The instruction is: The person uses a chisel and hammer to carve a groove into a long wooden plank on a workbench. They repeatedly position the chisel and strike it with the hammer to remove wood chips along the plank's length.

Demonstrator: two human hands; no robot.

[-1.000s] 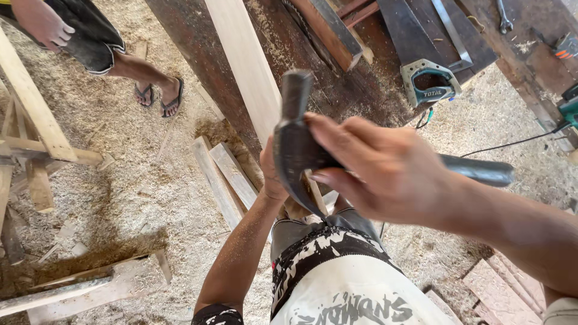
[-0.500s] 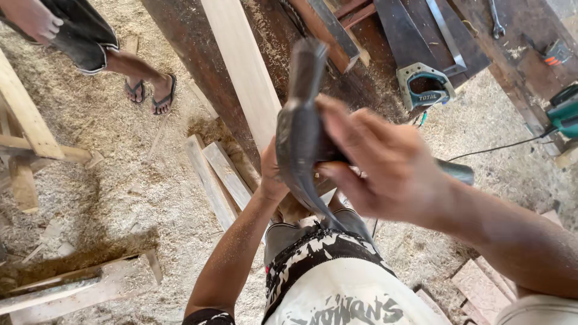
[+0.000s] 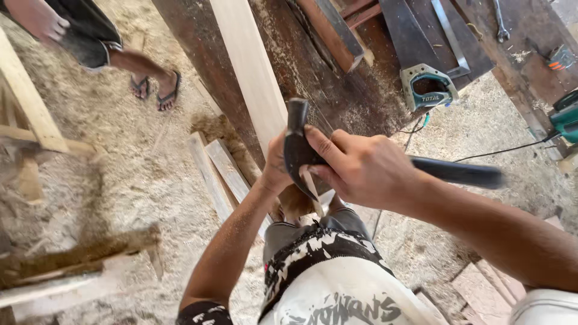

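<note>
My right hand (image 3: 361, 171) grips a dark claw hammer (image 3: 296, 144) just behind its head. The black handle (image 3: 463, 173) sticks out to the right, past my wrist. My left hand (image 3: 276, 164) is pressed against the far side of the hammer head, at the near end of a long pale plank (image 3: 253, 78). Its fingers are hidden behind the hammer, so what they hold cannot be made out. The plank lies lengthwise on a dark wooden workbench (image 3: 198, 72).
Another person's legs in flip-flops (image 3: 153, 87) stand at the top left on the sawdust floor. Short boards (image 3: 217, 168) lean by the bench. A handsaw with a teal handle (image 3: 427, 87), a metal square (image 3: 448, 36) and a green power tool (image 3: 566, 117) lie on the right.
The hammer head tipped up slightly, then came back down to the plank's end. Both hands stayed together on it. The other person's feet shifted a little.
</note>
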